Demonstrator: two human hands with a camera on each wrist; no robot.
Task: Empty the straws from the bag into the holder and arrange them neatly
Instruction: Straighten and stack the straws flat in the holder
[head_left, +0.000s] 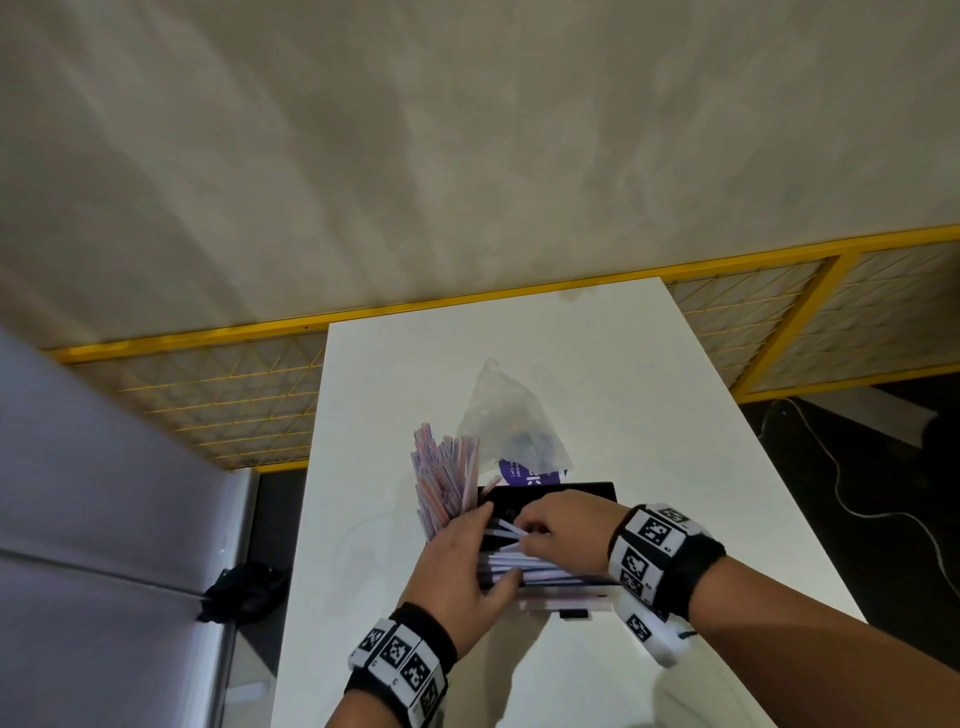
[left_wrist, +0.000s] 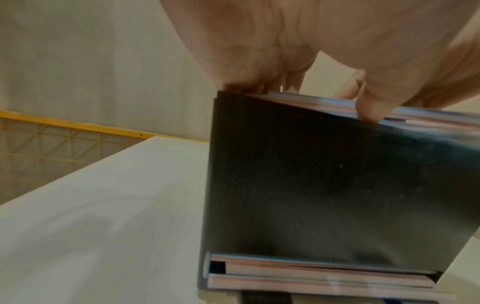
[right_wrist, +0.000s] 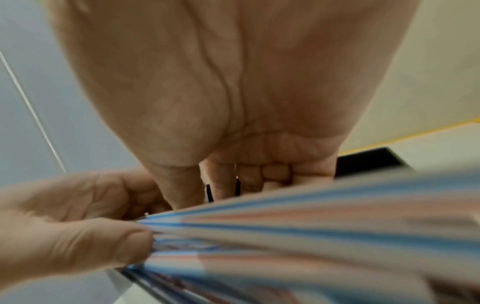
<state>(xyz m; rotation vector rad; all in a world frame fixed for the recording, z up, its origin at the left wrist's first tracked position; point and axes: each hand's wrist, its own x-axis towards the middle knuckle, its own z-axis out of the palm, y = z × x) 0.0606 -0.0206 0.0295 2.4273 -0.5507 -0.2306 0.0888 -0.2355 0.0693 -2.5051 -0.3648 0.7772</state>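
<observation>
Black holder (head_left: 571, 491), seemingly full of straws (head_left: 550, 566)

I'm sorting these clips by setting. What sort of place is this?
Probably a staged recording bay in a workshop-like room, not a café: a plain white table against a bare wall, a yellow mesh barrier behind it, and marker bands on the wrists.

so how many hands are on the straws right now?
2: left hand at the holder's left end, thumb on the straws; right hand on top, pinching some.
</observation>
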